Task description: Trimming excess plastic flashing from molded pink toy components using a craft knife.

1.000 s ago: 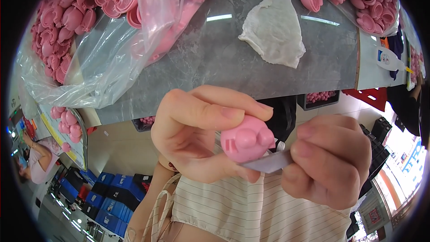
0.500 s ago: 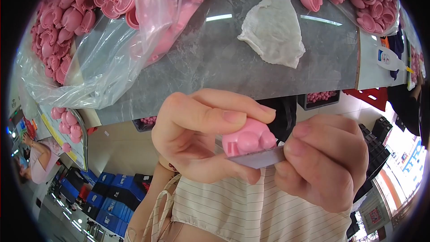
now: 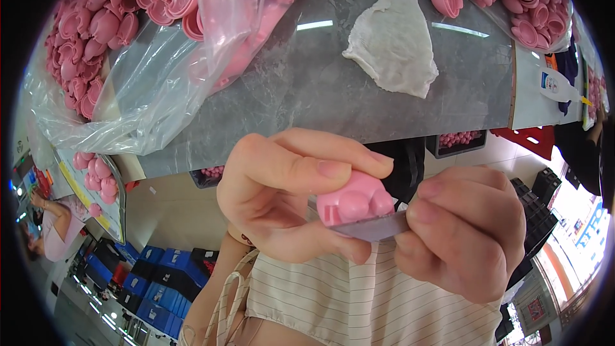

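Note:
My left hand (image 3: 288,195) pinches a small pink plastic piece (image 3: 356,200) with rounded bumps between thumb and fingers. In my right hand (image 3: 464,230), closed thumb against fingers, is a thin grey strip (image 3: 375,226) that looks like sandpaper. The strip lies against the pink piece's lower edge and bows slightly. Its far end is by my left fingertip, and its other end disappears into my right fingers. Both hands are held up in front of my body, nearer than the table edge.
On the grey table (image 3: 288,83) lie a white cloth (image 3: 395,41) and a clear plastic bag (image 3: 160,99). Pink shells are heaped at far left (image 3: 96,25) and far right (image 3: 538,13). A white bottle (image 3: 557,85) lies at right. Blue crates (image 3: 163,288) stand lower left; a person (image 3: 57,230) is beyond.
The grey strip has gone from nearly flat to slightly bowed against the pink piece. My hands have barely shifted, and both keep their hold.

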Tool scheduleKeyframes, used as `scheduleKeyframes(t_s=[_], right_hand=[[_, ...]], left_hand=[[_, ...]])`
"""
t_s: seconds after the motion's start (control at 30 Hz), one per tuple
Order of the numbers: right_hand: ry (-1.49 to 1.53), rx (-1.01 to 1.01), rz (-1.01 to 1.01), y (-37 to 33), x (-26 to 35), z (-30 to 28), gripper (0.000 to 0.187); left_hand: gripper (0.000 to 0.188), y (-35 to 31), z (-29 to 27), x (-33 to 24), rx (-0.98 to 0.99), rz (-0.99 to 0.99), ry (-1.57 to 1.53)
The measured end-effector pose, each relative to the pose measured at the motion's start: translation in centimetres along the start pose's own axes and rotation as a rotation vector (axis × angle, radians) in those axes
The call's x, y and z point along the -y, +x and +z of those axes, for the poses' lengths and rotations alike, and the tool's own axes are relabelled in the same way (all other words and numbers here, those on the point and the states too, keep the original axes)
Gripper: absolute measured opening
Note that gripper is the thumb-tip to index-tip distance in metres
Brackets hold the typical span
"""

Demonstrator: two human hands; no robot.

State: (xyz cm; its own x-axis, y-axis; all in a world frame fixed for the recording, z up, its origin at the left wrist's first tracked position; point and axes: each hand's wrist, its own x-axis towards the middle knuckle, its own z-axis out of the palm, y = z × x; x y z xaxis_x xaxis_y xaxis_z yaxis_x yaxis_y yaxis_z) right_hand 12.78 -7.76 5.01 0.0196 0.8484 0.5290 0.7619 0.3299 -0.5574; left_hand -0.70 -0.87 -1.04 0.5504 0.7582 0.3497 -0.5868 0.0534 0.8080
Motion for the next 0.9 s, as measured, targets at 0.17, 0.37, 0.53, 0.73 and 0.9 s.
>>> scheduleKeyframes(t_s=[0.17,0.37,0.53,0.73,0.9], right_hand=[[-0.027,-0.023,-0.062,-0.15,-0.44,0.16,0.017],[-0.013,-0.068,-0.035,-0.19,-0.45,-0.35,0.018],[-0.013,-0.017,0.003,0.05,-0.1,0.13,0.017],[-0.041,-0.046,-0.001,-0.06,-0.19,0.3,0.018],[-0.047,-0.041,-0.02,-0.26,-0.28,0.3,0.018]], left_hand=[[0.058,0.16,-0.26,-0.18,0.013,0.006,0.048],[0.054,0.1,0.25,-0.21,-0.026,-0.04,0.012],[0.053,0.19,0.28,0.03,-0.04,0.021,0.044],[0.055,0.15,0.26,0.24,-0.046,0.01,0.067],[0.052,0.15,0.09,0.4,-0.03,0.039,0.103]])
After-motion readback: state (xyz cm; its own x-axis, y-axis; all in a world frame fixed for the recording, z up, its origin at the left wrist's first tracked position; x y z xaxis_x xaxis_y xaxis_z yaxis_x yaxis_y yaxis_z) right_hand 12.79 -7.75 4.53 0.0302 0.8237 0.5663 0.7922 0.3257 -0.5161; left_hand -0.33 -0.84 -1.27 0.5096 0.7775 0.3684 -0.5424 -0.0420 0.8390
